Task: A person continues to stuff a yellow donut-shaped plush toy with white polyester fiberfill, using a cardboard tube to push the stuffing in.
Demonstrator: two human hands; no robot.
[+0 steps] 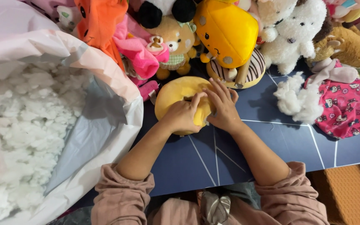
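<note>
Both hands were down on one yellow ring-shaped plush [176, 98], a soft doughnut form lying at the middle of the dark blue bench [271, 141]. The left hand [184, 116] was curled and clamped on the near edge of the ring, fingers pressing into its fabric. The right hand [223, 109] lay just beside it, fingers spread narrow and pushing into the same spot; what lay under the fingertips was hidden. Two dusty-pink sleeves [121, 196] were pushed up the forearms.

On the left, one big pale plastic bag [105, 79] stood open, full of fluffy white stuffing [17, 133], its near and left parts cut off by the frame. One loose tuft of stuffing [298, 98] sat on the bench to the right, touching one limp pink patterned plush skin [346, 110].

Along the far edge the pile crowded in: one orange plush [98, 25], one small tan bear [173, 39], one yellow plush with a face [226, 31] leaning on one striped brown-and-cream plush [253, 71], one white fluffy animal [292, 39]. More toys behind were too cut off to count.
</note>
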